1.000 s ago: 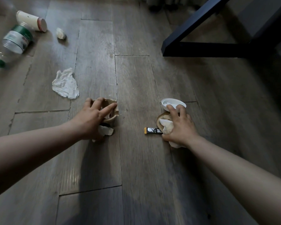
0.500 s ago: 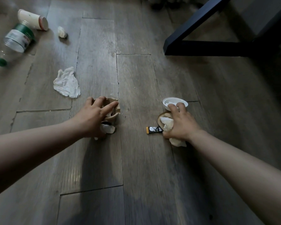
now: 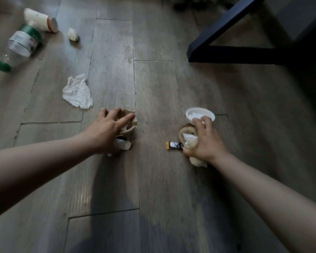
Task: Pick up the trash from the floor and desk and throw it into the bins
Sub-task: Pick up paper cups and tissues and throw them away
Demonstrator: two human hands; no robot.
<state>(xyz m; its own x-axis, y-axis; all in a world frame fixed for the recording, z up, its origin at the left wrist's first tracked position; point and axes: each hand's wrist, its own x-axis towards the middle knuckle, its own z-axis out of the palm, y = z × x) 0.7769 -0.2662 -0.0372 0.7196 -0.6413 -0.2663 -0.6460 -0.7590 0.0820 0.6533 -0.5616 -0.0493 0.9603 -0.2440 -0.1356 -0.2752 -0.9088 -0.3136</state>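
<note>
Both hands are down on the wooden floor. My left hand (image 3: 109,130) grips a crushed brown paper cup (image 3: 130,123), with a wad of white tissue (image 3: 123,144) under the palm. My right hand (image 3: 202,141) holds crumpled white tissue (image 3: 190,142) and a brown paper piece (image 3: 185,129); a black-and-orange sachet (image 3: 173,145) sticks out by its thumb. Its fingertips rest on a white plastic lid (image 3: 199,114) lying on the floor.
A crumpled white tissue (image 3: 78,92) lies left of my left hand. Farther back left are a plastic bottle with green cap (image 3: 19,46), a white paper cup on its side (image 3: 40,20) and a small paper ball (image 3: 73,34). A dark desk leg frame (image 3: 226,52) stands at the back right.
My right hand's fingers have closed further over the white lid. The left hand stays clamped on the brown cup. The view has shifted slightly.
</note>
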